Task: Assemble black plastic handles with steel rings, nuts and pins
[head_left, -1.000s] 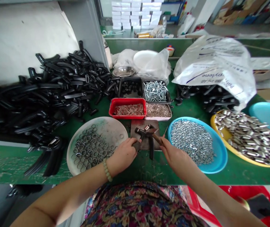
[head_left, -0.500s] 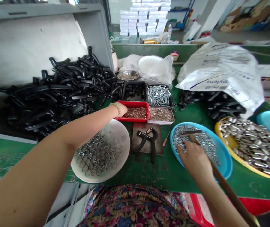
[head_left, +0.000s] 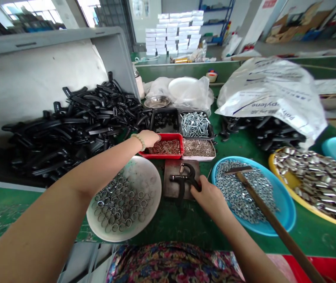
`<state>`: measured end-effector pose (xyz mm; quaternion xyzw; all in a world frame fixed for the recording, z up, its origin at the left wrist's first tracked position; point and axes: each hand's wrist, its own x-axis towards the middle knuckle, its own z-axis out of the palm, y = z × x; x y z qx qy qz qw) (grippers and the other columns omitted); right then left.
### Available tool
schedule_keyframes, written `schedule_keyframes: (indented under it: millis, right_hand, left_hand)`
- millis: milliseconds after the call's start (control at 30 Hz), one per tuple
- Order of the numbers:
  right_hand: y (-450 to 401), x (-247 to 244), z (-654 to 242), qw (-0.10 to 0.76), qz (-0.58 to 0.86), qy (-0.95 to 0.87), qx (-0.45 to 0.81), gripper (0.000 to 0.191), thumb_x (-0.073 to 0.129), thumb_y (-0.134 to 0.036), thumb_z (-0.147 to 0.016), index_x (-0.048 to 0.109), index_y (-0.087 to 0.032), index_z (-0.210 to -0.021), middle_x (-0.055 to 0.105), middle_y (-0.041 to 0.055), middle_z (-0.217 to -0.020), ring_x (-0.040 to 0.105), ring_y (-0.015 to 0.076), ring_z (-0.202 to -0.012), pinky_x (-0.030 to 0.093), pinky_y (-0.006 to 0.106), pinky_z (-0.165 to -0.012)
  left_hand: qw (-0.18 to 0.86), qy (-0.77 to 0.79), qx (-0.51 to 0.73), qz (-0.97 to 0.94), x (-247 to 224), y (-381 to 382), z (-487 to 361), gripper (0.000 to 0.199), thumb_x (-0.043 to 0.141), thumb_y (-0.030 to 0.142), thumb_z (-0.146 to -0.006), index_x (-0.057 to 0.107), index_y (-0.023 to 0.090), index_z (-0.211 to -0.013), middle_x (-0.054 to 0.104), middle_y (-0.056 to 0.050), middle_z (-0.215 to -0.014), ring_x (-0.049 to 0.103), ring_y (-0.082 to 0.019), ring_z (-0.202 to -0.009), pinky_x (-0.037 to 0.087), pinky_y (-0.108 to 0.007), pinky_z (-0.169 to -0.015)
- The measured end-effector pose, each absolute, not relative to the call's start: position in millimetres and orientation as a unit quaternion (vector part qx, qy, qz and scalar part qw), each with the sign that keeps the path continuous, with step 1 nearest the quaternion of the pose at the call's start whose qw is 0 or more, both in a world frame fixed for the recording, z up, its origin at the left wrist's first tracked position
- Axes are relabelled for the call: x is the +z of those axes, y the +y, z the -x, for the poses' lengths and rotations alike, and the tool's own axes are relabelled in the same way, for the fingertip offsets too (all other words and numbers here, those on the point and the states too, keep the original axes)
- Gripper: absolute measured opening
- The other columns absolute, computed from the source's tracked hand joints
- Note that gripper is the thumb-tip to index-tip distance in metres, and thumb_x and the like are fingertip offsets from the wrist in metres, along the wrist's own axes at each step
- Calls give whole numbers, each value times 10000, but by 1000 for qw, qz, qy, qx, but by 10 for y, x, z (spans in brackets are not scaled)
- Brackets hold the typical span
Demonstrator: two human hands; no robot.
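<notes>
Black spring hand grip (head_left: pixel 182 177) lies on a brown plate (head_left: pixel 170 188) on the green worktop (head_left: pixel 168 224). My right hand (head_left: pixel 210 198) curls its fingers around the grip's handle. My left hand (head_left: pixel 148 138) rests at the red tray (head_left: pixel 168 155) of pins (head_left: pixel 164 147); I cannot tell if it holds any.
</notes>
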<state>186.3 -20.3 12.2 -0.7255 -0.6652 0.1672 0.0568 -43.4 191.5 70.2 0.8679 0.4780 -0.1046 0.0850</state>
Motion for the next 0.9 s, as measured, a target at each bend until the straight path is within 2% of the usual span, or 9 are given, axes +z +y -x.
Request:
schedule_keyframes:
  millis: [133, 267, 367, 467, 533, 600, 700, 767, 900]
  right_hand:
    - [-216, 41, -1945, 150, 717, -634, 248, 154, 474, -293, -820, 461, -186, -931, 604, 19, -690, 609, 195, -633, 367, 258, -563]
    - [-190, -10, -1987, 193, 702, -611, 312, 308, 462, -328, -829, 487, -160, -1086, 641, 45, -772, 638, 212, -708, 429, 285, -622]
    - [-181, -23, -2004, 214, 694, -599, 337, 314, 478, -372, -822, 555, -154, -1034, 673, 98, -903, 648, 237, -844, 462, 325, -728]
    - [-198, -27, -2010, 244, 688, -590, 344, 287, 496, -379, -809, 572, -159, -977, 677, 98, -919, 646, 238, -857, 470, 338, -751]
    - [-219, -27, -2006, 270, 683, -583, 349, 247, 512, -373, -797, 554, -176, -939, 668, 74, -879, 648, 225, -811, 481, 327, -706]
    - [-239, -25, -1993, 291, 674, -561, 383, 209, 510, -381, -801, 510, -200, -905, 634, 20, -746, 630, 188, -636, 475, 294, -564]
    - [-256, -16, -1954, 314, 655, -504, 467, 211, 495, -409, -822, 440, -224, -907, 477, -85, -511, 458, 122, -351, 329, 234, -344]
    - [-261, -4, -1923, 337, 641, -475, 501, 245, 518, -421, -817, 423, -223, -927, 414, -114, -462, 385, 100, -303, 253, 213, -308]
    - [-288, 37, -1880, 383, 613, -444, 530, 331, 578, -448, -795, 437, -202, -964, 416, -117, -460, 358, 75, -306, 221, 189, -306]
  left_hand:
    - [55, 456, -192, -867, 742, 1918, 542, 279, 703, 221, -626, 676, 206, -903, 696, -73, -853, 620, -221, -799, 435, -296, -752]
    - [44, 443, -204, -872, 628, 1771, 600, 112, 615, 146, -707, 666, 170, -804, 698, -111, -838, 620, -230, -846, 406, -335, -817]
    - [49, 433, -181, -882, 593, 1730, 615, 130, 551, 134, -757, 662, 177, -809, 693, -114, -849, 625, -223, -840, 406, -328, -803]
    - [54, 449, -142, -881, 622, 1755, 652, 157, 550, 128, -749, 657, 183, -849, 677, -92, -857, 628, -213, -814, 419, -293, -751]
    - [50, 480, -101, -870, 639, 1770, 688, 176, 537, 143, -769, 649, 157, -904, 659, -93, -882, 630, -201, -798, 423, -275, -739]
    - [43, 506, -66, -859, 634, 1766, 721, 212, 499, 178, -814, 634, 119, -966, 636, -110, -952, 631, -184, -781, 427, -261, -736]
    - [34, 522, -31, -852, 592, 1733, 748, 255, 453, 219, -858, 625, 97, -1001, 596, -127, -1073, 628, -172, -813, 429, -246, -763]
    - [30, 531, -9, -847, 562, 1712, 751, 259, 450, 242, -866, 634, 108, -990, 596, -120, -1089, 622, -181, -853, 431, -249, -796]
    - [32, 546, 30, -837, 555, 1692, 754, 234, 486, 248, -848, 647, 125, -966, 646, -110, -957, 605, -219, -917, 435, -297, -855]
